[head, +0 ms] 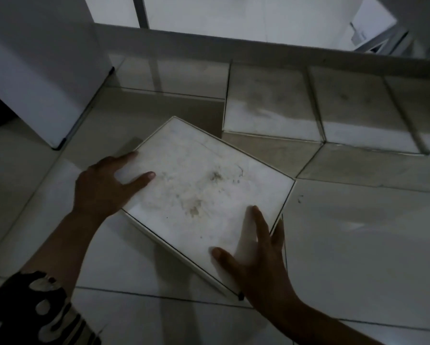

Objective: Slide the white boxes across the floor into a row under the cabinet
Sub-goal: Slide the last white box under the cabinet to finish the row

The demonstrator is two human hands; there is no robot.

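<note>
A flat white box with a dusty, stained lid lies on the tiled floor at the centre, turned at an angle. My left hand rests on its left edge with fingers spread over the lid. My right hand presses on its near right corner, thumb and fingers on the lid. Two more white boxes lie side by side further back on the right, under the edge of the cabinet.
A white cabinet side stands on the floor at the left, close to the box's far corner. A third flat box shows at the far right. Pale floor tiles stretch to the right and front. A patterned sleeve is at bottom left.
</note>
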